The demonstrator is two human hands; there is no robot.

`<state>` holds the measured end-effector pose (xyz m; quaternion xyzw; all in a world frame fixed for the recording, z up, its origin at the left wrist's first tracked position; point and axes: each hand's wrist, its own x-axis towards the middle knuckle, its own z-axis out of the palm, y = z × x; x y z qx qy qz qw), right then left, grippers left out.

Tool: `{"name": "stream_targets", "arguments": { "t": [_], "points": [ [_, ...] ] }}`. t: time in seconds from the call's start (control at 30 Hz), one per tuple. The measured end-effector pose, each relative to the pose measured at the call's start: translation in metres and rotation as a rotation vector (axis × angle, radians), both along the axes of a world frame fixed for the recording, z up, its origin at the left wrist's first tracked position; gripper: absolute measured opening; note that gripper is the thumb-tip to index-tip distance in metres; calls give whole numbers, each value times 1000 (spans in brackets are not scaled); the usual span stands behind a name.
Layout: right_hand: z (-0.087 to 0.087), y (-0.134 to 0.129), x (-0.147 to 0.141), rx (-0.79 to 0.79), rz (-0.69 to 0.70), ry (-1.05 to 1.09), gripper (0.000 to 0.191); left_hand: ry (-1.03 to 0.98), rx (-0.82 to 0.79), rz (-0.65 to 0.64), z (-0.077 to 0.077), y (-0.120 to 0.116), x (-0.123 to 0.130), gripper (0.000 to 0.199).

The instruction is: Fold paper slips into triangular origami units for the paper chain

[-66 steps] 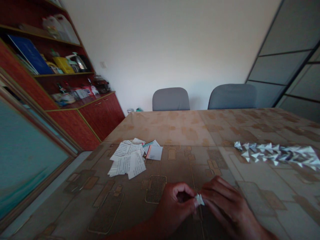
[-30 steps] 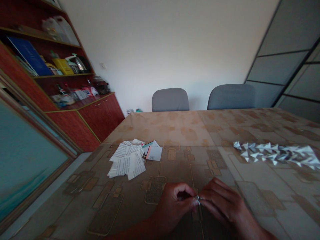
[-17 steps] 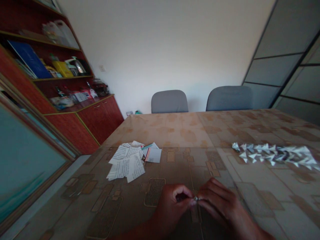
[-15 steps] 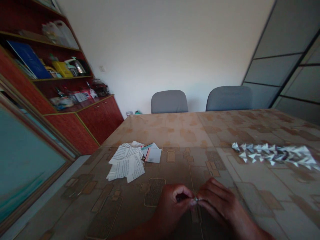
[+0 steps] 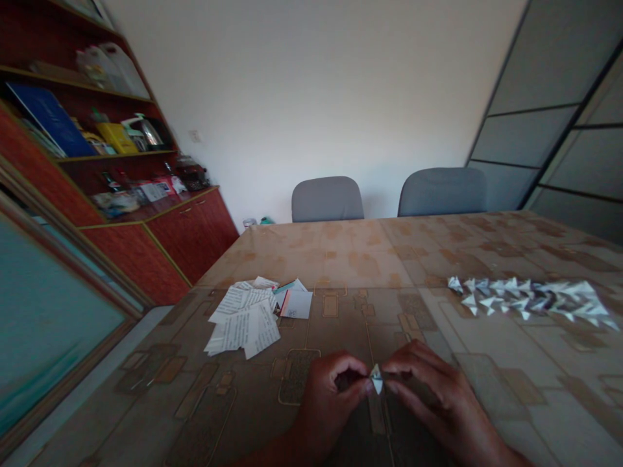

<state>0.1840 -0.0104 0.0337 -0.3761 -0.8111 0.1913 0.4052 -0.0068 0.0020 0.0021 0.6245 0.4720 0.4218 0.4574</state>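
Observation:
A small folded paper piece [image 5: 376, 379], white with pointed ends, is held up just above the table between my two hands. My left hand [image 5: 335, 392] pinches its left side with thumb and index finger. On the opposite side, my right hand [image 5: 433, 392] has its thumb and fingertips against the paper's edge. To the left lies a loose pile of printed paper pieces [image 5: 246, 318], with a whiter card [image 5: 296, 305] at its right end. Further right, rows of folded paper pieces [image 5: 528, 298] with pointed tips stand close together.
The patterned tablecloth [image 5: 350, 259] covers the wide table. Two grey chairs [image 5: 328, 198] stand at its far side, before a white wall. A red-brown shelf cabinet [image 5: 195, 224] with bottles, boxes and a kettle is at the left; panelled doors [image 5: 535, 139] are at the right.
My right-hand fingers have spread a little, and the folded paper piece now shows upright between my fingertips, where before it was mostly covered. The view has shifted slightly.

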Motion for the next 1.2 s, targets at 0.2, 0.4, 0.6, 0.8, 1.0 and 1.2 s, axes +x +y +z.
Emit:
{"name": "stream_targets", "arguments": {
  "t": [0.2, 0.4, 0.6, 0.8, 1.0, 1.2],
  "points": [
    [-3, -1, -4, -5, 28, -47, 10, 95, 144, -42, 0, -1, 0, 7],
    [-7, 10, 10, -35, -21, -181, 11, 155, 112, -46, -2, 3, 0, 21],
    [-23, 25, 23, -105, -39, -257, 12, 180, 98, -32, 2, 5, -3, 19],
    [-26, 25, 23, -98, -43, -296, 12, 165, 103, -40, 2, 4, -3, 17],
    [-30, 25, 23, -81, -47, -298, 12, 171, 101, -58, 4, 3, -3, 18],
    [-29, 24, 21, -102, -60, -268, 16, 161, 107, -67, 3, 3, -3, 19]
  ]
}}
